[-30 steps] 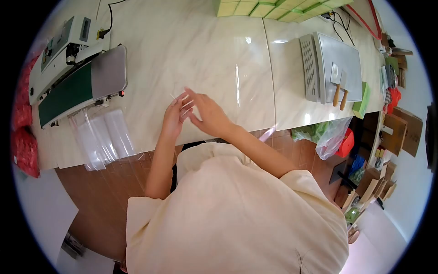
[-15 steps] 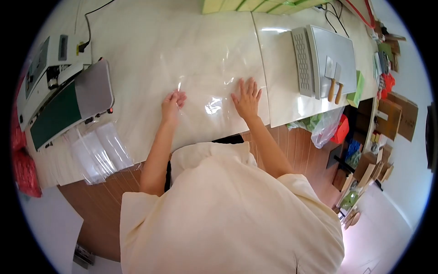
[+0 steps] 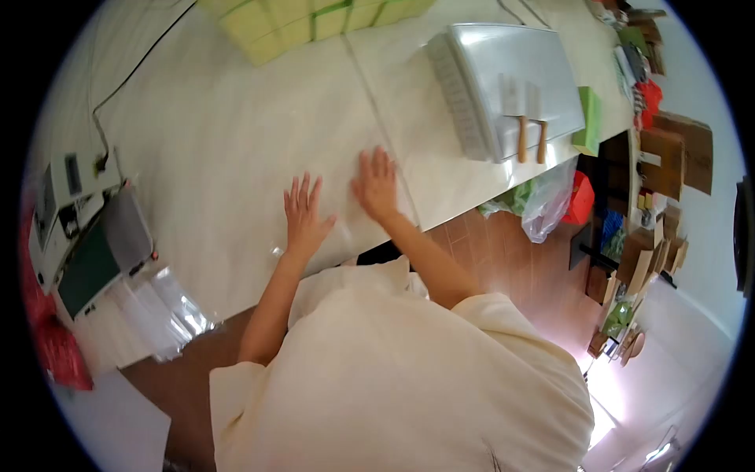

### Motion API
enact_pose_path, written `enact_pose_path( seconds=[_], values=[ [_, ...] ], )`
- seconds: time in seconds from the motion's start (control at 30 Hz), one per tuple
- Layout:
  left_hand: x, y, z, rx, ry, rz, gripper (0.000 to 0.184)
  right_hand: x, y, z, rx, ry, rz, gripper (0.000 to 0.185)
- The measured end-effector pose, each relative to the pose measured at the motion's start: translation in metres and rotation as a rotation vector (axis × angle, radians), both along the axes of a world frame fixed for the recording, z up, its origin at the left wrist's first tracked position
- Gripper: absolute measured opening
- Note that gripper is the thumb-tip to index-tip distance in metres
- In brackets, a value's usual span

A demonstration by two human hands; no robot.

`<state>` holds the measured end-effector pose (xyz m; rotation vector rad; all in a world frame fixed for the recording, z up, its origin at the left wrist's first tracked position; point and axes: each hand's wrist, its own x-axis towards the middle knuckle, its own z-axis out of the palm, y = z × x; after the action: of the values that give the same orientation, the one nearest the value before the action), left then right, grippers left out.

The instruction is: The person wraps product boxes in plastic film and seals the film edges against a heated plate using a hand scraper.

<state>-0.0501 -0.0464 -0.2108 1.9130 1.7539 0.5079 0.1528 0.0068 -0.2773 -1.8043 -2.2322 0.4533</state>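
My left hand [image 3: 308,219] lies on the pale tabletop [image 3: 236,157] with its fingers stretched out and spread, holding nothing. To its right and a little farther from me, my right hand [image 3: 376,189] is also open on the tabletop, fingers extended and slightly blurred. A small glint of clear plastic [image 3: 276,252] shows beside my left wrist. Whether clear film lies under my palms cannot be made out.
At left stand a white machine with a green belt [image 3: 96,269] and clear plastic bags [image 3: 161,311]. Yellow-green blocks [image 3: 314,27] sit at the back. Two wooden-handled scrapers [image 3: 521,138] rest on a metal lid [image 3: 503,59] at right, beside a green box [image 3: 587,122].
My left hand has opened from a pinch and spread its fingers. My hands are closer together. The view has turned, bringing more of the yellow-green blocks in; the shiny film between my hands no longer shows.
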Motion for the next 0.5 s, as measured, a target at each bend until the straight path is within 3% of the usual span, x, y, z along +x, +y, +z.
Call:
enact_pose_path(
  seconds=[0.07,0.13,0.17,0.23,0.27,0.3,0.33,0.4,0.5],
  values=[
    [0.036,0.005,-0.030,-0.082,0.128,-0.142,0.098,0.004,0.006,0.011,-0.059,0.176,-0.081,0.070],
    [0.054,0.013,-0.035,-0.204,0.194,-0.089,0.100,0.026,0.032,0.072,0.110,0.411,-0.054,0.068],
    [0.058,0.015,-0.037,-0.193,0.213,-0.070,0.104,0.053,0.055,0.107,0.141,0.388,-0.096,0.068],
    [0.062,0.016,-0.039,-0.185,0.275,-0.045,0.111,0.126,0.087,0.176,0.413,0.382,0.086,0.062],
    [0.064,0.016,-0.042,-0.184,0.317,-0.038,0.114,0.175,0.104,0.197,0.498,0.262,0.008,0.054],
    [0.064,0.017,-0.044,-0.176,0.324,-0.063,0.114,0.231,0.125,0.197,0.710,0.059,-0.095,0.047],
    [0.061,0.018,-0.045,-0.199,0.361,-0.071,0.117,0.279,0.149,0.212,0.786,0.191,-0.348,0.046],
    [0.054,0.020,-0.046,-0.220,0.414,-0.095,0.119,0.399,0.194,0.205,0.866,-0.003,-0.581,0.043],
    [0.057,0.029,-0.041,-0.223,0.473,-0.134,0.124,0.575,0.232,0.148,0.682,-0.325,-0.845,0.081]
  ],
)
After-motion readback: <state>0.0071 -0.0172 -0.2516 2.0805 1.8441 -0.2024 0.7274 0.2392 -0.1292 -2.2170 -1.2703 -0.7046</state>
